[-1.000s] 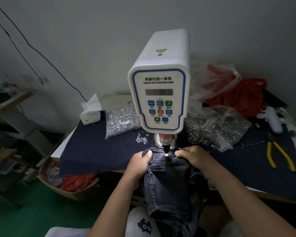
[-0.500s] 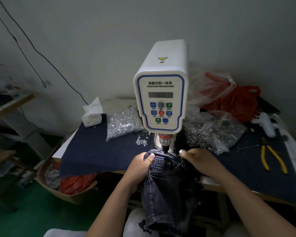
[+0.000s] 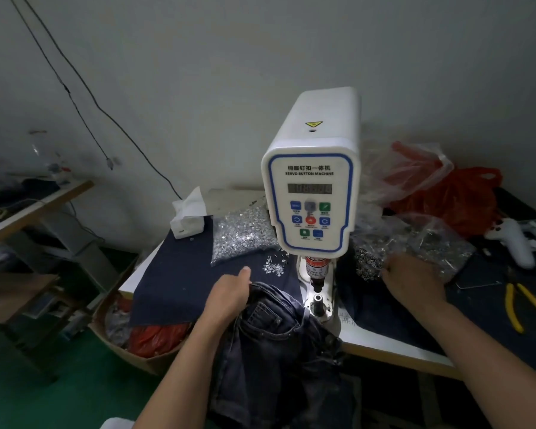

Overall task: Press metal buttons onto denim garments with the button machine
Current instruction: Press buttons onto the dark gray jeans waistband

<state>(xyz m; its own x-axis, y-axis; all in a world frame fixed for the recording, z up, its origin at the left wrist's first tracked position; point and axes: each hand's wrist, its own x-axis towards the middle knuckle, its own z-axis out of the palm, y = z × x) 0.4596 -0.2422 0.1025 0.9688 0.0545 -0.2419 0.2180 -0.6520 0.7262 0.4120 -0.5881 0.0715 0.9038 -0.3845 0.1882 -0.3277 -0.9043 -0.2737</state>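
Head view shows my left hand (image 3: pixel 229 292) gripping the waistband edge of the dark denim garment (image 3: pixel 273 342), thumb pointing up toward 12 o'clock. The jeans hang off the table edge (image 3: pixel 399 356) at 6 o'clock of the button machine (image 3: pixel 311 187), just left of the lower die post (image 3: pixel 317 300), and the cloth does not cover that post. My right hand (image 3: pixel 412 281) reaches to 3 o'clock of the machine, at the bag of metal buttons (image 3: pixel 415 246); its fingers are turned away from me, so I cannot tell whether they pinch a button or lie loose.

Risks, as I judge them:
1. The garment hangs by 1 hand only. Its weight could drag the waistband away from the die, and the next press would land off its mark.
2. A blind grab in the bag could bring up 2 buttons or none.
3. A fold of denim could creep onto the post under the punch (image 3: pixel 316 281) and get pressed double.
4. Loose rivets (image 3: pixel 273 267) at 10 o'clock of the post could stray under the cloth.
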